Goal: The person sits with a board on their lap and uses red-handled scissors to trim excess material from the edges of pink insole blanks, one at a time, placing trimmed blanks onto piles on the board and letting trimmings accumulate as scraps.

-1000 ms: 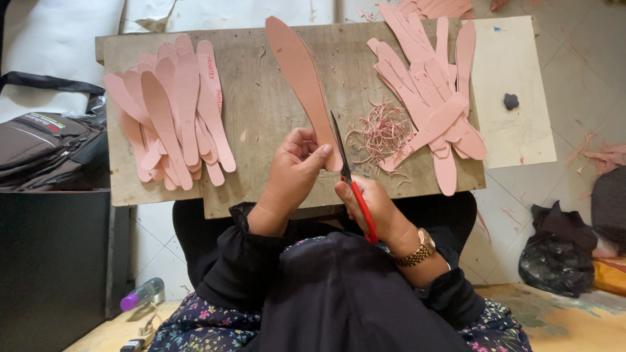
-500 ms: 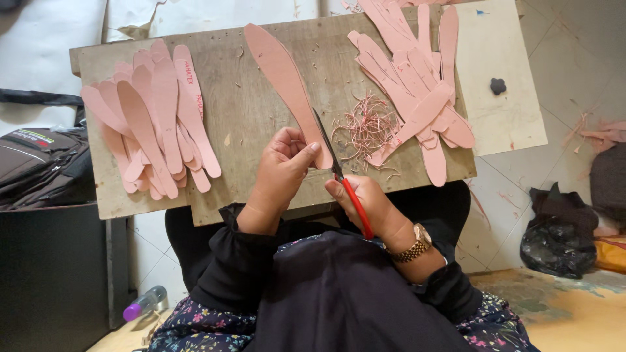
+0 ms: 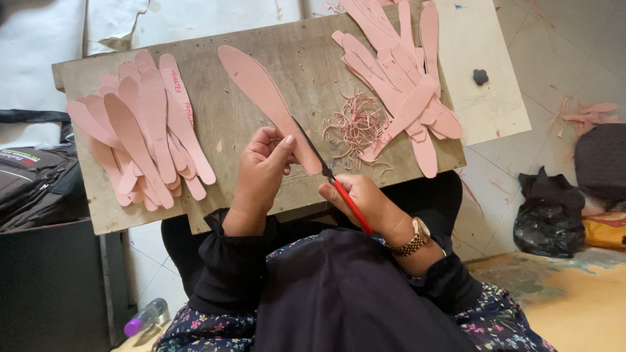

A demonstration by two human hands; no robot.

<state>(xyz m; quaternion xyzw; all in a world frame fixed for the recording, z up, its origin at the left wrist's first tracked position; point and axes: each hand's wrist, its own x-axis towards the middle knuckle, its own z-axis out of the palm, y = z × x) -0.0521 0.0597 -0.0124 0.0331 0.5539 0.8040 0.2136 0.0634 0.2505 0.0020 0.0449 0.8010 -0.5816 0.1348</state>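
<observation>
A stack of pink strips (image 3: 140, 130) lies at the left of the worktop (image 3: 215, 208). The left hand (image 3: 261, 173) pinches the pink strip (image 3: 264, 91) lying mid-board, thumb close to the scissors (image 3: 326, 176), which the right hand (image 3: 362, 199) grips closed round the red handle. The blade could nick that thumb, or wander off the edge if the strip bends. Pink trimmings (image 3: 355, 124) could slide underneath.
</observation>
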